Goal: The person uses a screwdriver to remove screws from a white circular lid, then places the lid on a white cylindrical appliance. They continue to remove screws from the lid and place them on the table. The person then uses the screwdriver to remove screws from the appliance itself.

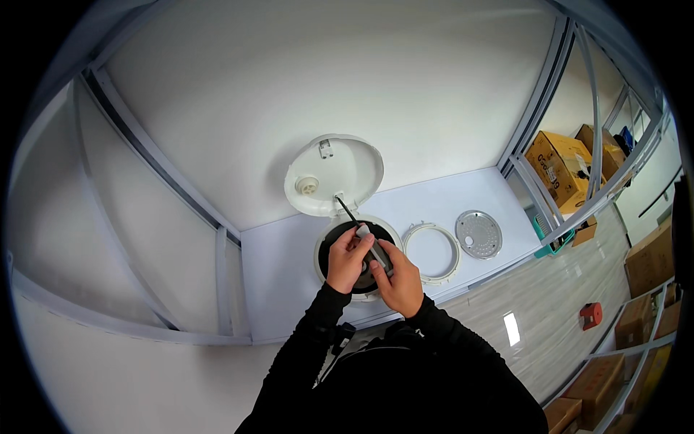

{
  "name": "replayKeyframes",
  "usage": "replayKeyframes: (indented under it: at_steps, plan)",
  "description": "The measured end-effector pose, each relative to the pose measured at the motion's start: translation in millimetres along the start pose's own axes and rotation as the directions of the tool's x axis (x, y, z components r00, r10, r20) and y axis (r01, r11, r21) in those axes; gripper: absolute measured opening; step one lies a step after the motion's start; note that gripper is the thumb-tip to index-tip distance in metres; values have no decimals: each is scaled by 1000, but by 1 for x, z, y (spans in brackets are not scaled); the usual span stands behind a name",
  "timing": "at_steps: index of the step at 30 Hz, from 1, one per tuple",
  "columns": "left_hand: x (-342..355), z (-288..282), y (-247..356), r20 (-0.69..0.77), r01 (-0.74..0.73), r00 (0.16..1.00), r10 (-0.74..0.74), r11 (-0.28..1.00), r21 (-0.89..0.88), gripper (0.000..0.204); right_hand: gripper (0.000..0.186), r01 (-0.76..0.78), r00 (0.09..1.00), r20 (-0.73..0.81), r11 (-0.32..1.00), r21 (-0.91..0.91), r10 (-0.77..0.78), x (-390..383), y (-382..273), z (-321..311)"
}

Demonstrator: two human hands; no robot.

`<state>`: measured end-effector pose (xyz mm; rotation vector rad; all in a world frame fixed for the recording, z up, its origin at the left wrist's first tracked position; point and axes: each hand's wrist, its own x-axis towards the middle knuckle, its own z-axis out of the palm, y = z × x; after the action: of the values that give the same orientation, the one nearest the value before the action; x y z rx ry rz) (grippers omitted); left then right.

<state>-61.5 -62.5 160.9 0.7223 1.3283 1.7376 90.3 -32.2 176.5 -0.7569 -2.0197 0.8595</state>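
Note:
Both my hands are over a white rice cooker, whose round lid is raised toward the wall. They hold a dark grey, long-bodied piece with a pale end. My left hand pinches near the pale end, and my right hand is wrapped along the grey body. From the pale end a thin black stem runs up to a small fitting low inside the lid. Whether it is a rigid shaft or a cable I cannot tell. My hands partly hide the cooker's dark inside.
On the white table, right of the cooker, lie a white ring and a perforated metal disc. Grey frame posts flank the table. Beyond it are cardboard boxes, a teal basket and a red object on the floor.

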Motion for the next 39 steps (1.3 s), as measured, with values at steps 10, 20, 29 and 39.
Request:
replayKeyframes:
  at_steps: [10,20,29,39]
  plan:
    - [4,-3,-10,-8,-62,998,62,998,-22,35,46,35,999,-19,999,0,-35,0,0,3]
    - [0,-2,3,7,-8,1000,8,1000,-29,37,45,8,1000,-23,1000,-5,-9,1,-3,3]
    - [5,-9,-6,45,15,999,-11,996,-91,35,46,116,992,-33,982,-149,-123,5,-4,0]
    - [10,-18,-15,88,132,990,-110,941,-310,32,58,130,992,-4,992,4,-130,5,-6,3]
